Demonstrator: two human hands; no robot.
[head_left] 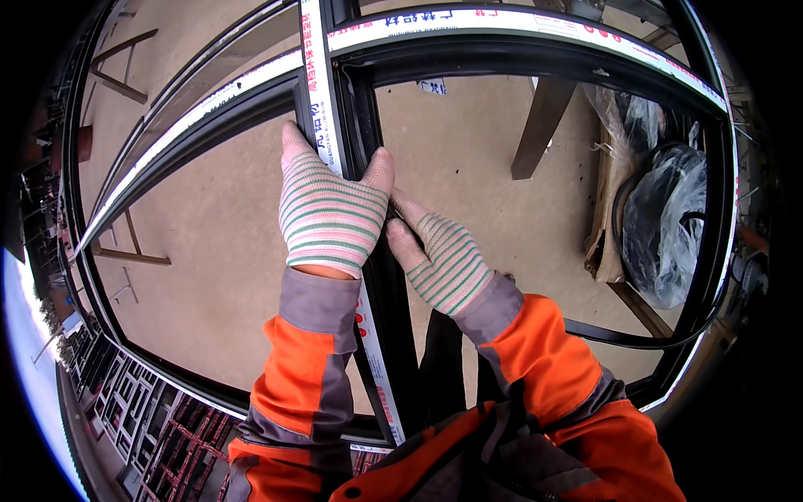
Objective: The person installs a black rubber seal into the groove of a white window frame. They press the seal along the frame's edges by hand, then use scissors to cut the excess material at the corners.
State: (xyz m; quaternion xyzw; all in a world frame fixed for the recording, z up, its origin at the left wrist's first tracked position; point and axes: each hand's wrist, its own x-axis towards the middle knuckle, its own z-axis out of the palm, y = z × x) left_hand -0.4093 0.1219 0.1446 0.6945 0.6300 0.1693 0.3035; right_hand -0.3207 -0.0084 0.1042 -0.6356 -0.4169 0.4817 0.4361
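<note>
A large black window frame (pixel 378 330) with white protective film lies before me, its middle bar running away from my body. My left hand (pixel 333 209), in a pink-and-white glove with green stripes, grips this bar from above, fingers over its left side and thumb on its right. Just right of the bar, my right hand (pixel 443 259), in a matching glove, is closed with thumb and fingers pinched at the bar's inner edge. A dark bit of strip shows between those fingertips. A thin black strip (pixel 619 335) curves in from the right and disappears behind my right sleeve.
Clear plastic wrapping (pixel 665 226) with black coiled strip and cardboard (pixel 609 209) lies beyond the right pane opening. A brown metal leg (pixel 542 125) stands under the far crossbar. Metal supports (pixel 130 255) show at left. Stacked frames (pixel 125 410) lie at lower left.
</note>
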